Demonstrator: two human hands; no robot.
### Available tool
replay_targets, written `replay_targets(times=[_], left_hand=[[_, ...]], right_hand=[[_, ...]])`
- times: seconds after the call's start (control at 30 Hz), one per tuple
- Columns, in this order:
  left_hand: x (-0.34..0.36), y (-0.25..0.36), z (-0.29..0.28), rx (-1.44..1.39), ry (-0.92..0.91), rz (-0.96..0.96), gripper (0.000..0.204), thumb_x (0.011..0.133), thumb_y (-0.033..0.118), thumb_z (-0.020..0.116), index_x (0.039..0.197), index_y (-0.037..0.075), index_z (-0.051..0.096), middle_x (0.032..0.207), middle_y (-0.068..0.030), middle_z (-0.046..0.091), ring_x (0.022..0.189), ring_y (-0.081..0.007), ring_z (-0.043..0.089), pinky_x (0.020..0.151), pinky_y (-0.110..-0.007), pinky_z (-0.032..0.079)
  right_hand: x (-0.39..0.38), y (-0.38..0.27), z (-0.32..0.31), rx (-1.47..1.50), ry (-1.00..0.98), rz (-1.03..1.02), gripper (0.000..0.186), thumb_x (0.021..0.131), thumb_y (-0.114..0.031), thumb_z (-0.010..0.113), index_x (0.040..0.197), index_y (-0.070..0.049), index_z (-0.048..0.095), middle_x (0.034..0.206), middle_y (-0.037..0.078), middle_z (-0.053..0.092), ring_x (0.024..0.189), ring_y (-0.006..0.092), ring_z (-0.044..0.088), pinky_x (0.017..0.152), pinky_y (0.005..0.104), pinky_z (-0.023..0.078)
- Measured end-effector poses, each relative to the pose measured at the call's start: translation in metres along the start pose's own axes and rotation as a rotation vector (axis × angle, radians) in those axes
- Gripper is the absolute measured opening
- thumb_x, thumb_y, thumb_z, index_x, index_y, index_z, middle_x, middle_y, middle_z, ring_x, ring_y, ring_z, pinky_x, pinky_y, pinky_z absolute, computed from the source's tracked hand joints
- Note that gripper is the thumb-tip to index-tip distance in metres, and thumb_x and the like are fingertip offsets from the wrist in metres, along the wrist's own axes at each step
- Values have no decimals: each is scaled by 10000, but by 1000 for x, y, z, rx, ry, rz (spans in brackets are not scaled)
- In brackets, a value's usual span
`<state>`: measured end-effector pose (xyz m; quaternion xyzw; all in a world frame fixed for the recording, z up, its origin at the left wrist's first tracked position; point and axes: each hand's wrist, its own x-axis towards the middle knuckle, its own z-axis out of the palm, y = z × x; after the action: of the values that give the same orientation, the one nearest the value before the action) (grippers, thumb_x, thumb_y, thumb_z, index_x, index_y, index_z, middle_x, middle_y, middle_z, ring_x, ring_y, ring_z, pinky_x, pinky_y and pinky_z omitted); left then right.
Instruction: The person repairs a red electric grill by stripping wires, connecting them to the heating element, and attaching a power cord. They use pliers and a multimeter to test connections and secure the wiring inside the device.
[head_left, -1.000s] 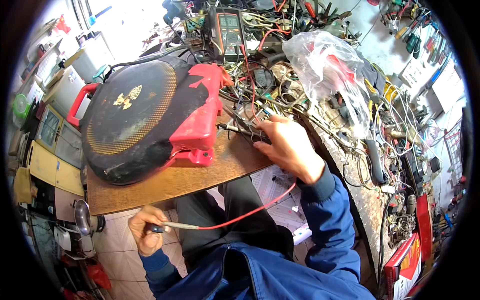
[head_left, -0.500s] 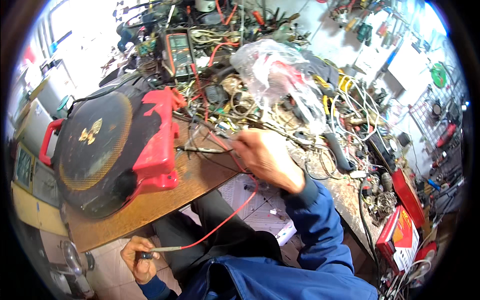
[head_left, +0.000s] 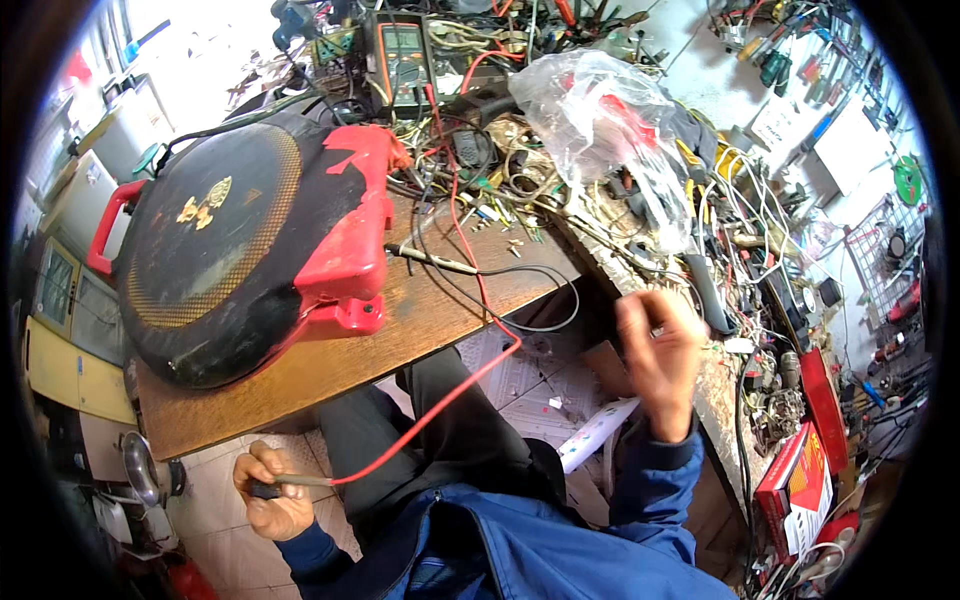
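My left hand, low at the left beyond the table's front edge, is closed round a multimeter probe with a red lead. A small dark piece shows between those fingers; I cannot tell what it is. The red lead loops over my lap and up across the table. My right hand is raised by the right bench's edge, fingers loosely bent and apart, holding nothing visible. A second probe with a black lead lies on the wooden table. The multimeter stands behind.
A big round black appliance with a red frame and handle covers the table's left part. Tangled cables, tools and a clear plastic bag crowd the back and right bench. A red and white box stands at the lower right.
My right hand has moved from over the leads on the table rightward and down, off the tabletop. The left hand keeps its probe. The whole view has shifted a little.
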<state>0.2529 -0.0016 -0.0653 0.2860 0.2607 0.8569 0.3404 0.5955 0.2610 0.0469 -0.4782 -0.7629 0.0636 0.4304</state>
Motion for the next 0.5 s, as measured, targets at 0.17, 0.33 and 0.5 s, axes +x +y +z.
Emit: replay_targets(times=[0.17, 0.33, 0.5], left_hand=[[-9, 19, -1, -75, 53, 9, 479, 851, 288, 872, 939, -17, 514, 997, -123, 509, 751, -164, 586, 644, -252, 634], [-15, 16, -4, 75, 28, 14, 456, 840, 294, 864, 933, -33, 560, 955, -152, 556, 693, -175, 589, 580, -243, 581], [-12, 14, 11, 177, -46, -7, 406, 869, 265, 832, 937, -28, 559, 974, -152, 563, 733, -176, 611, 627, -258, 598]], right_hand=[[-33, -1, 55, 223, -227, 101, 92, 848, -32, 773, 888, 9, 701, 782, 149, 662, 680, 272, 669, 616, 361, 529], [14, -30, 64, 20, 48, -229, 180, 809, 4, 748, 967, -21, 666, 928, 139, 652, 793, 320, 638, 699, 398, 537], [48, -55, 87, -61, 98, -438, 224, 756, 8, 704, 970, -3, 638, 1010, 163, 649, 915, 356, 623, 785, 435, 531]])
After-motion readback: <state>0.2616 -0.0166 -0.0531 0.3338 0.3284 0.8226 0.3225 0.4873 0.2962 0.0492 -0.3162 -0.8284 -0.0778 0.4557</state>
